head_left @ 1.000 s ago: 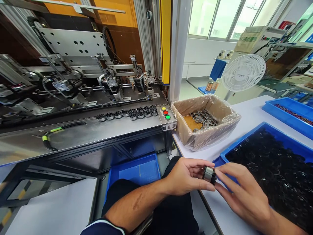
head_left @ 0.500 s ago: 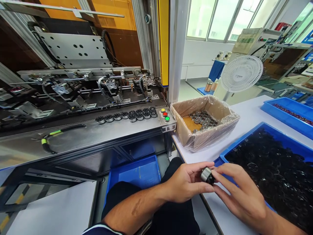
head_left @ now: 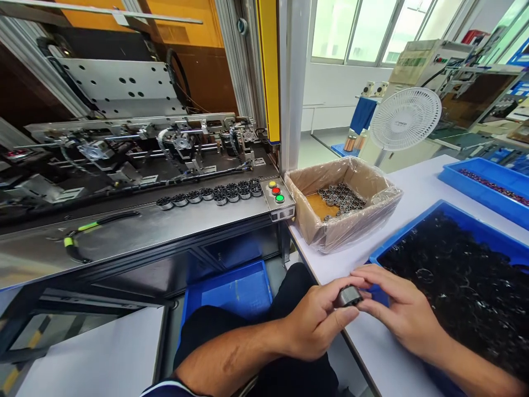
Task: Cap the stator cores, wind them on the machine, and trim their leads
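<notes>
Between both hands is a small round metal ring with black plastic parts (head_left: 349,296), held above the table's near edge. My left hand (head_left: 316,317) is closed around its left side, thumb below and fingers behind. From the right, my right hand (head_left: 399,306) pinches the same ring with thumb and fingertips; part of the ring is hidden by the fingers. Similar black-and-metal rings (head_left: 206,194) stand in a row on the machine's steel ledge. A plastic-lined cardboard box (head_left: 330,237) holds several metal rings (head_left: 343,198).
A blue bin (head_left: 378,255) full of black plastic parts (head_left: 463,286) lies beside my right hand. Behind it is another blue tray (head_left: 448,175). A button box (head_left: 281,201), green-handled pliers (head_left: 86,226) and a white fan (head_left: 405,118) are also around.
The ring has been turned between my hands, its metal side now facing more upward. My right fingers have shifted over its top edge. The view has moved slightly.
</notes>
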Available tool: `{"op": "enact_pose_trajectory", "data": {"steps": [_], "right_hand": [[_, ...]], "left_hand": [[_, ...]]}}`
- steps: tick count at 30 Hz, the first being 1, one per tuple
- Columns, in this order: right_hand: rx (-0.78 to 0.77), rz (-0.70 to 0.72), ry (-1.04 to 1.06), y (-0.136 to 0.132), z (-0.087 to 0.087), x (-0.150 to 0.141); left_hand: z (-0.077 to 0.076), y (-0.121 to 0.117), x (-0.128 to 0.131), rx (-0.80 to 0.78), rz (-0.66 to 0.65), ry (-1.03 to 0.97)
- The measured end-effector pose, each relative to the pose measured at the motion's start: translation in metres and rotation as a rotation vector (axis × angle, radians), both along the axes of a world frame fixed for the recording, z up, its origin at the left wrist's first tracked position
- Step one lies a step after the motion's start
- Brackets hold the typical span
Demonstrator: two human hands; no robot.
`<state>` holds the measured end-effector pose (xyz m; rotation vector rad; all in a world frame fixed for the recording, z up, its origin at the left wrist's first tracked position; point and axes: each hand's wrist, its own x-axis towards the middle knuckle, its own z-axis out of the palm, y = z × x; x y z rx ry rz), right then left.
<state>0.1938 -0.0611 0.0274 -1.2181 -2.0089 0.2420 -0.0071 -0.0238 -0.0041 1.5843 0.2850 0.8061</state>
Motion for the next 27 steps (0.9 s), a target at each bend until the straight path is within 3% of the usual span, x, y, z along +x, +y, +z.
{"op": "enact_pose_trajectory", "data": {"steps": [3,5,8,10,11,13,15,17,20,24,27], "right_hand": [[-0.018,0.001,-0.036,0.003,0.004,0.008],[-0.005,-0.060,-0.047,0.005,0.010,0.017],[0.053,-0.209,-0.034,0.006,0.017,0.028],[0.073,-0.259,-0.026,0.006,0.017,0.032],[0.081,-0.266,-0.024,0.006,0.016,0.033],[0.094,-0.257,-0.029,0.007,0.013,0.033],[0.104,-0.238,-0.049,0.008,0.009,0.033],[0.113,-0.217,-0.072,0.009,0.005,0.033],[0.098,-0.136,-0.130,0.010,0.001,0.031],[-0.009,0.099,-0.217,0.007,-0.001,0.023],[0.020,0.158,-0.224,0.003,0.001,0.015]], "left_hand": [[-0.005,0.009,0.006,0.036,0.010,0.005],[-0.018,0.019,0.015,0.091,0.039,0.062],[-0.058,0.033,0.035,0.399,0.100,0.342],[-0.088,0.037,0.047,0.655,-0.011,0.589],[-0.102,0.037,0.051,0.702,-0.060,0.639],[-0.122,0.037,0.058,0.682,-0.097,0.657],[-0.131,0.038,0.062,0.555,-0.020,0.607],[-0.132,0.040,0.064,0.427,0.077,0.560],[-0.120,0.044,0.063,0.308,0.143,0.496],[-0.082,0.038,0.047,0.123,0.094,0.246],[-0.050,0.031,0.029,-0.026,0.013,-0.055]]}}
